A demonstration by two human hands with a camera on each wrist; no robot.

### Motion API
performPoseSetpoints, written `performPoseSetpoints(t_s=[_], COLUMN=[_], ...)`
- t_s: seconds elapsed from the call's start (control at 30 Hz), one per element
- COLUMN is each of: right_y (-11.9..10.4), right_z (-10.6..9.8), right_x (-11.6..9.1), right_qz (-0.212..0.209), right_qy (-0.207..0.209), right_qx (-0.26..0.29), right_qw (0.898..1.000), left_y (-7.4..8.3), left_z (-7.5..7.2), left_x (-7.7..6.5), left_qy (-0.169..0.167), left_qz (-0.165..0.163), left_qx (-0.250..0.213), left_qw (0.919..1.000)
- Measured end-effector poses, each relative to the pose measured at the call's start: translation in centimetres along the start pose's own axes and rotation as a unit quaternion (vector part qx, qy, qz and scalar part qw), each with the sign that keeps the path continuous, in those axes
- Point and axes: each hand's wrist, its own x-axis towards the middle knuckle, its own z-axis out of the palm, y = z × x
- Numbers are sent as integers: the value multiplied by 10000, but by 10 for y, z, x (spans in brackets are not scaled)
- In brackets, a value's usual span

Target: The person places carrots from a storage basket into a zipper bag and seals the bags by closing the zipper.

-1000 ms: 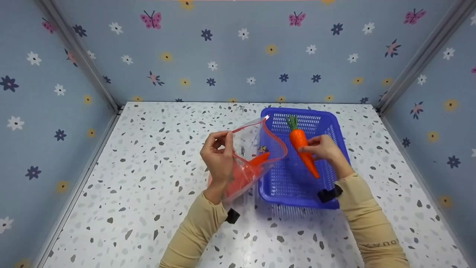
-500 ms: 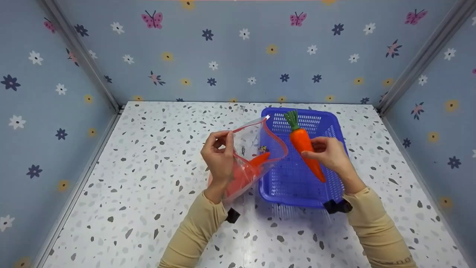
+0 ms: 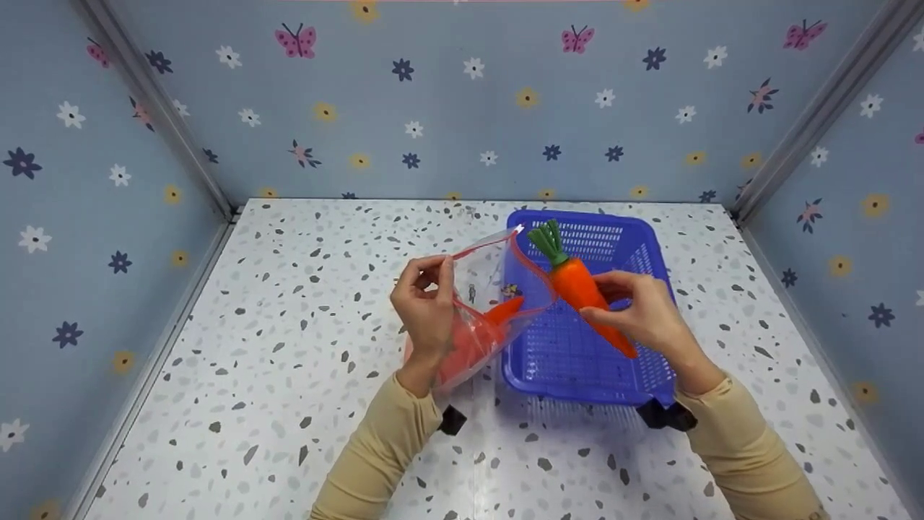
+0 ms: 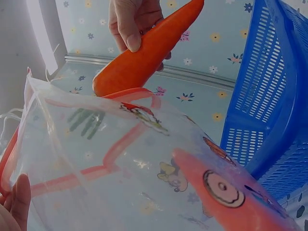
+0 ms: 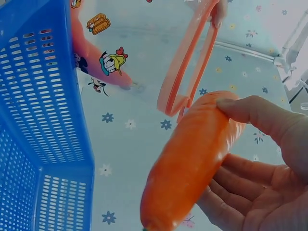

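Note:
My left hand point(image 3: 426, 307) pinches the red-edged mouth of a clear zip bag point(image 3: 482, 271) printed with cartoon figures. The bag's mouth gapes toward the basket, and a carrot point(image 3: 505, 310) lies inside. My right hand point(image 3: 644, 315) holds another carrot point(image 3: 577, 285) between thumb and fingers, above the blue basket point(image 3: 588, 396). Its green top points up and left, right at the bag's mouth. In the left wrist view, the held carrot point(image 4: 144, 57) is behind the bag's edge, its leaves point(image 4: 88, 120) showing through the plastic. The right wrist view shows the thumb on the carrot point(image 5: 187, 163).
The perforated basket stands right of the bag, whose mouth overlaps its left rim. Both are on a white speckled tabletop point(image 3: 303, 347). Flower-patterned walls point(image 3: 462, 101) enclose the back and both sides. Dark cameras point(image 3: 665, 415) sit at both wrists.
The right hand has drawn back toward the person and turned the carrot, so its leafy top has swung left to the bag's mouth. The left hand and bag have stayed in place.

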Motion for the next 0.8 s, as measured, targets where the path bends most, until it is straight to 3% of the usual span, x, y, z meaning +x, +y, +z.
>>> performPoseSetpoints(t_s=[0.23,0.53,0.8], right_y=[-10,-21,-31], right_z=[6,14,17], right_x=[3,10,17], right_qz=[-150,-325,-635], right_qy=[-154,-324,-682], right_qx=[-2,-327,-515], right_qw=[9998,9984,9943], left_y=[-1,-24,-3], left_z=[0,-1,1], left_x=[0,-4,0], left_qy=[21,57,18], left_qz=[2,35,-97], left_qx=[-65,-124,-142], left_qw=[10000,9999,9999])
